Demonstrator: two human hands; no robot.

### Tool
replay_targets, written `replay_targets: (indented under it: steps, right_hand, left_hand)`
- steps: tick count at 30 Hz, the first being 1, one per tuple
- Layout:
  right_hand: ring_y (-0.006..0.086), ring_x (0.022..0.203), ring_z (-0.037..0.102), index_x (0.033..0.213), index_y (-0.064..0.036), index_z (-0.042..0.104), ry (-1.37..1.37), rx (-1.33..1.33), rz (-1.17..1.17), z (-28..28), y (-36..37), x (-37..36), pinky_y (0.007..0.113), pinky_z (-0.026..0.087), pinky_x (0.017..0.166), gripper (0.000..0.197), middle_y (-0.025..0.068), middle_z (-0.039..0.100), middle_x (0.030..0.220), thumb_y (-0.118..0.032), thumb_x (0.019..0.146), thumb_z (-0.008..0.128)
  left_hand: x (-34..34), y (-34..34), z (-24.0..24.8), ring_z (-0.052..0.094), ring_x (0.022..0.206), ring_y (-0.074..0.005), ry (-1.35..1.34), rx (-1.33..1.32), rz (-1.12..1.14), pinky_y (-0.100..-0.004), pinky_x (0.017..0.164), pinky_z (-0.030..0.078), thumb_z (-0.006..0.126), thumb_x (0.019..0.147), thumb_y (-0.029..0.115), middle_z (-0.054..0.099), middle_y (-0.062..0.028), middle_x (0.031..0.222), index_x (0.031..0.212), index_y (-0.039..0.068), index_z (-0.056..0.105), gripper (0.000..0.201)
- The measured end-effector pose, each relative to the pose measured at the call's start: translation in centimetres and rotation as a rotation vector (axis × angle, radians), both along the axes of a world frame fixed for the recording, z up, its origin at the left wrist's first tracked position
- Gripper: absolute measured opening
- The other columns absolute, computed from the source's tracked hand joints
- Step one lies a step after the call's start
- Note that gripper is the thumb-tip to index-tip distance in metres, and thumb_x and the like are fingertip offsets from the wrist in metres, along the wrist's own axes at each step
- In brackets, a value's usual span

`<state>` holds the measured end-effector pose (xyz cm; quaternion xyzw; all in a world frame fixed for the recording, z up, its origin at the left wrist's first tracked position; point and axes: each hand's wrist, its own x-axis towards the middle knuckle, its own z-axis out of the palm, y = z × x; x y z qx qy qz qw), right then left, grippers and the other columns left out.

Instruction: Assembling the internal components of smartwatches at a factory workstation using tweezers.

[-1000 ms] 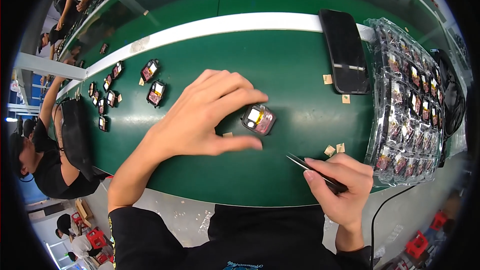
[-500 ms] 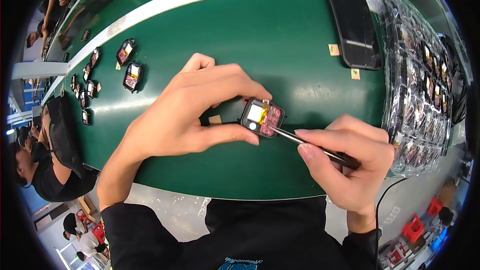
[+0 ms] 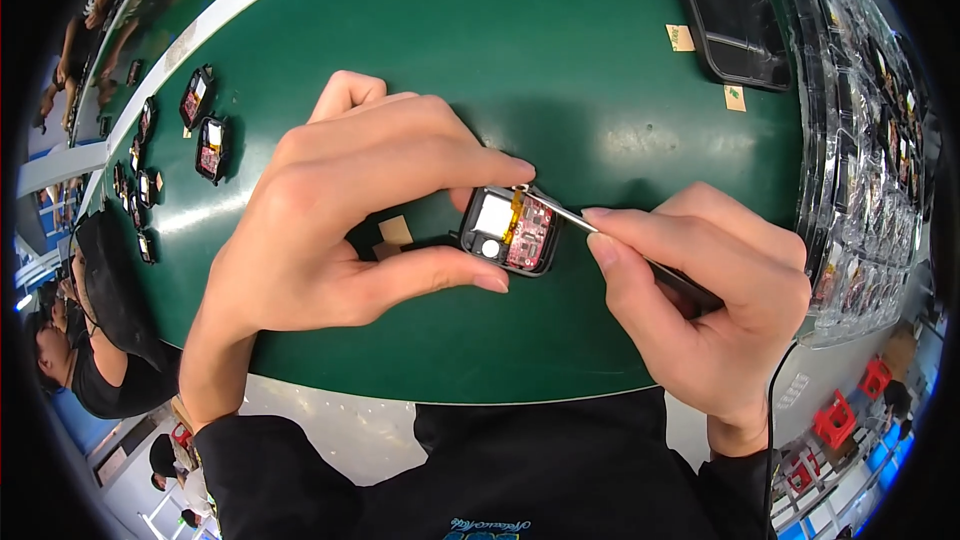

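Observation:
Between the thumb and forefinger of my left hand (image 3: pixel 340 205) is a small open smartwatch case (image 3: pixel 530 242), gripped by its edges above the green bench. A white block, a round white part, yellow tape and a red circuit board show inside its black shell. My right hand (image 3: pixel 715 300) is closed around slim metal tweezers (image 3: pixel 566 214). Their tip reaches the case's upper edge by the yellow tape, close to my left fingertip; whether it pinches anything is too small to tell. A tan paper square (image 3: pixel 395 231) lies on the bench behind the left thumb.
Several similar open cases (image 3: pixel 211 148) lie at the left of the green bench (image 3: pixel 560 340). A black phone-like slab (image 3: pixel 728 15) is at the far right, near stacked clear plastic trays (image 3: pixel 860 160) of parts. Another person (image 3: pixel 110 340) sits at the left.
The tweezer tip has gone from the lower part of the red board up to the case's top edge. My view has shifted, so the bench items appear displaced.

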<state>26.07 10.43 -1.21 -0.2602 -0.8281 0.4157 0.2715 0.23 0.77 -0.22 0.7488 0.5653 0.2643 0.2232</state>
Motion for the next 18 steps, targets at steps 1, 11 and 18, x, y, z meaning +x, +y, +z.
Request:
replay_targets:
  steps: [1,11,18]
  right_hand:
    - [0.0074,0.057,0.056,0.103,0.0046,0.085,-0.001,-0.001,-0.001,-0.10,-0.07,-0.05,0.023,0.036,0.051,0.020,0.0049,0.067,0.072,0.009,0.084,0.082]
    - [0.0087,0.058,0.055,0.106,0.0041,0.085,0.036,0.160,-0.015,-0.26,-0.29,0.24,0.024,0.037,0.050,0.030,0.0058,0.067,0.076,0.012,0.077,0.084]
    - [0.0143,0.060,0.061,0.107,0.0040,0.086,0.059,0.296,0.022,-0.80,-0.35,0.00,0.027,0.046,0.053,0.036,0.0068,0.067,0.079,0.013,0.072,0.086]
  left_hand:
    - [-0.04,0.02,0.05,0.067,0.082,-0.0206,-0.001,-0.001,-0.001,-0.0365,0.086,0.038,0.099,0.066,0.043,0.077,-0.0068,0.091,0.116,0.001,0.084,0.067]
    - [-0.14,0.18,0.38,0.054,0.069,-0.0142,0.015,-0.021,0.015,-0.0335,0.077,0.035,0.100,0.062,0.047,0.074,-0.0023,0.086,0.115,0.003,0.084,0.070]
    - [-0.27,0.20,0.04,0.054,0.066,-0.0139,0.013,0.023,-0.002,-0.0327,0.076,0.035,0.100,0.064,0.046,0.077,-0.0024,0.089,0.112,0.004,0.084,0.066]
